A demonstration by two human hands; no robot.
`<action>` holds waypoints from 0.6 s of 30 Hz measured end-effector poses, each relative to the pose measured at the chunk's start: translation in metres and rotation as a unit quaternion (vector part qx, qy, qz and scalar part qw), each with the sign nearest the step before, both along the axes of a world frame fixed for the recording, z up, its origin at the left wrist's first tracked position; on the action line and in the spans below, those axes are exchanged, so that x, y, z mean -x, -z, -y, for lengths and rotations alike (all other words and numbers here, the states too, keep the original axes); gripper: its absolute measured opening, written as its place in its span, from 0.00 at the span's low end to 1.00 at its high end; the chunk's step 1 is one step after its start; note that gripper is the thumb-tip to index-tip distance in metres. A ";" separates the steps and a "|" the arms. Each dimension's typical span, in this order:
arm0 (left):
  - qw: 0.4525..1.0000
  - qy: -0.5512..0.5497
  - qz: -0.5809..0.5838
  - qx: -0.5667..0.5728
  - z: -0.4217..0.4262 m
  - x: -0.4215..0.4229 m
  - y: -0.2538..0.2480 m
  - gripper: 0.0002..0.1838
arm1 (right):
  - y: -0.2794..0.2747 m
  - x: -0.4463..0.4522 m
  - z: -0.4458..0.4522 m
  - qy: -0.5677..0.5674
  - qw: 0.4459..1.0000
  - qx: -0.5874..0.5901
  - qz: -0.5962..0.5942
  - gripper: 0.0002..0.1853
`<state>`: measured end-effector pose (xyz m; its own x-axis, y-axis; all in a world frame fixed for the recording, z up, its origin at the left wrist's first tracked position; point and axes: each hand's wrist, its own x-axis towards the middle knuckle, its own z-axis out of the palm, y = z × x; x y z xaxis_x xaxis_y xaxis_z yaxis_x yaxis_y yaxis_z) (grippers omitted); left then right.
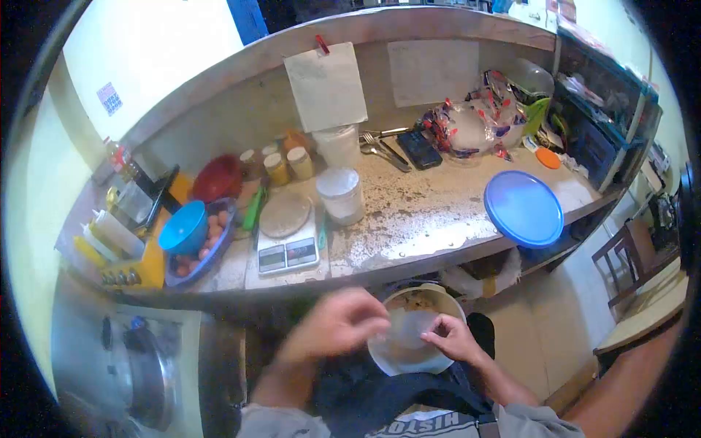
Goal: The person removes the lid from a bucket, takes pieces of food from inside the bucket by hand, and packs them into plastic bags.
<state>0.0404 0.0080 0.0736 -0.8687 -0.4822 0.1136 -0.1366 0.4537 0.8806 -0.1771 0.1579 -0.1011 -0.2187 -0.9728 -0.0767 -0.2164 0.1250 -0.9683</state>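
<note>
A pale round tub [400, 365] sits low between my knees, below the counter's front edge, with brown matter showing inside near its far rim. My right hand [453, 339] is over the tub's right side, thumb and fingertips pinched together. Something thin and see-through seems to hang at those fingertips, but its kind is unclear. Over the tub's left rim, my left hand [342, 323] is smeared by motion, its fingers curved toward the tub. Whether it holds anything cannot be made out.
On the counter stand a kitchen scale [288, 237], a white lidded container [340, 196], a blue lid [523, 209] and a phone [419, 149]. Eggs fill a basket [175, 271] under a blue bowl [185, 227]. Brown crumbs are scattered mid-counter. A stove [139, 365] is at left.
</note>
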 end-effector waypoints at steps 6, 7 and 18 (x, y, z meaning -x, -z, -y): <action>0.964 -0.082 0.043 -0.249 -0.074 0.030 0.172 0.14 | 0.014 -0.013 -0.003 -0.007 0.999 -0.004 -0.038 0.10; 0.958 -0.111 0.009 -0.266 -0.079 0.031 0.184 0.14 | 0.019 -0.015 -0.002 -0.008 0.999 -0.006 -0.041 0.10; 0.972 -0.225 0.051 0.032 -0.059 0.009 0.184 0.10 | 0.010 0.013 0.005 -0.095 0.988 -0.050 0.111 0.07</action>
